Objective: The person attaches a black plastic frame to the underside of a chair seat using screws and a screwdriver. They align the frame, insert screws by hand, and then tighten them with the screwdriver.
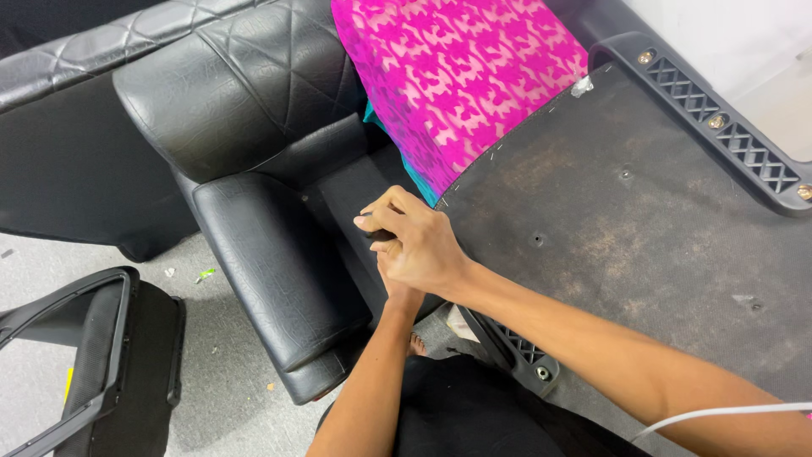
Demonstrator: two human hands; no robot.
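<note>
A dark brown seat board (643,220) lies upside down across my lap, its black plastic frame (719,127) along the far right edge. Magenta patterned fabric (457,76) with a teal underside is stapled along the board's upper left edge. My right hand (414,241) rests at the board's near left corner, fingers curled over a small dark object that I cannot identify. My left hand (397,292) reaches up from below and is mostly hidden under the right hand, so its grip cannot be made out.
A black quilted leather armchair (254,127) stands to the left, its armrest (271,271) right beside my hands. A black chair frame part (101,364) lies on the grey floor at lower left. A white cable (719,415) crosses my right forearm.
</note>
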